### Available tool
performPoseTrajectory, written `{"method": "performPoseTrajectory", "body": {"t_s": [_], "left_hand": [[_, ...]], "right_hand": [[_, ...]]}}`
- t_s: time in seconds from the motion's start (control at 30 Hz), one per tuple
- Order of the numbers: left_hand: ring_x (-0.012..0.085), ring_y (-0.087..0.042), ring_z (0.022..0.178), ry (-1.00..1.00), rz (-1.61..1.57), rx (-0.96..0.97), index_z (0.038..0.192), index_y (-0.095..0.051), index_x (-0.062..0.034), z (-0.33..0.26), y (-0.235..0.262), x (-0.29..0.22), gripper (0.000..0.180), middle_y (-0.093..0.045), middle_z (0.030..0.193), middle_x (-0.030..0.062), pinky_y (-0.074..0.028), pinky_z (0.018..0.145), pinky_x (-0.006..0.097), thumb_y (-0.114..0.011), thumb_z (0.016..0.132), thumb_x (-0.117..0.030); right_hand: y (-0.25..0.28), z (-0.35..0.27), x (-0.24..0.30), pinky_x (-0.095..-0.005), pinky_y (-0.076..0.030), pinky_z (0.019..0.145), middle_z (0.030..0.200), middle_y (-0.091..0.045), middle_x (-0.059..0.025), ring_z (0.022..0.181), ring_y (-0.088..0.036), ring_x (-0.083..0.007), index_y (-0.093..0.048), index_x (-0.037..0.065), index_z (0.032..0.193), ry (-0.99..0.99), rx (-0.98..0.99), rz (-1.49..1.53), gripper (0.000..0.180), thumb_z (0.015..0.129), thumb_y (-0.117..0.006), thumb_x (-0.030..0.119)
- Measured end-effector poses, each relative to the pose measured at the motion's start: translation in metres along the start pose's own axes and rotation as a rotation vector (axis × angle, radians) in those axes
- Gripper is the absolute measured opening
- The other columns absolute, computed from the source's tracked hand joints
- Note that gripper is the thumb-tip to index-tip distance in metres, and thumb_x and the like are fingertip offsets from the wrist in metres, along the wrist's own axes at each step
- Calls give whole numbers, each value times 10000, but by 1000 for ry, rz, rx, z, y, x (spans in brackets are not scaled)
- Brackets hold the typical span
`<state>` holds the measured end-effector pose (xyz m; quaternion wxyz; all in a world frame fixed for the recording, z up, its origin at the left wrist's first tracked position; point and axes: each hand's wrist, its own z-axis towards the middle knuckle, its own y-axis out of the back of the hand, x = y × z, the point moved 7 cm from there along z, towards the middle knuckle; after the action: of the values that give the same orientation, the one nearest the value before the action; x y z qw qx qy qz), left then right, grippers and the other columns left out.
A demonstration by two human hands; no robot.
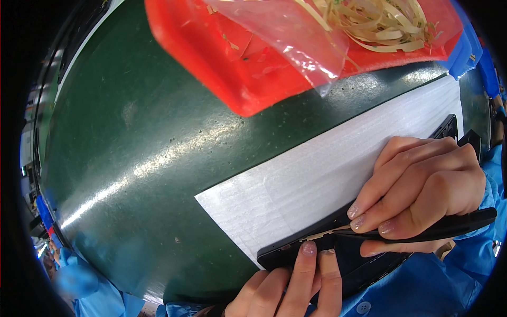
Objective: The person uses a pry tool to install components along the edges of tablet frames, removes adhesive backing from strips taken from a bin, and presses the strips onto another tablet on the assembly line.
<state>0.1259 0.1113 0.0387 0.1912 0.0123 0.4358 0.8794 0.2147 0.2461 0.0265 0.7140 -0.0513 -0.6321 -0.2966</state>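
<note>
A black flat panel with a raised rim [277,257] lies at the lower right, partly over a white foam sheet [280,195]. My left hand [290,293] holds the panel from its near side, two fingertips pressing beside the rim. Pinched in my right hand [435,182] are black tweezers [465,224], their pointed tip toward the left. That tip meets a thin tan strip [319,233] running along the rim, just above my left fingertips. The panel's right part is hidden under my right hand.
At the top stands a red tray [232,87] holding a clear plastic bag [296,39] and a tangle of pale strips [388,26]. A blue bin [467,55] adjoins it. Another black frame [446,127] lies behind my right hand. The tabletop [142,211] is dark green.
</note>
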Motion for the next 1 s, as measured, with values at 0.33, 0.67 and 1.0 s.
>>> {"method": "performPoseTrajectory", "body": {"t_s": [0.33,0.67,1.0], "left_hand": [[135,-519,567,-31,27,57,869,-702,-26,8,-1,29,76,-717,864,137,-429,487,191,-692,823,-86],[135,-506,587,-43,46,111,882,-696,-23,10,-7,32,92,-721,864,126,-429,502,192,-671,860,-109],[129,-483,597,28,109,131,881,-696,-33,9,-8,39,70,-727,891,104,-405,497,181,-654,854,-82]], "right_hand": [[-2,34,-5,-293,-506,624,757,-717,-67,754,-720,-209,-599,121,758,-80,26,-41,317,626,-885,80],[0,37,-11,-299,-516,600,750,-714,-67,738,-719,-219,-595,117,742,-41,19,-57,308,632,-880,79],[-5,43,-16,-292,-520,578,743,-711,-86,713,-718,-230,-599,101,735,19,-63,-35,298,631,-877,71]]}}
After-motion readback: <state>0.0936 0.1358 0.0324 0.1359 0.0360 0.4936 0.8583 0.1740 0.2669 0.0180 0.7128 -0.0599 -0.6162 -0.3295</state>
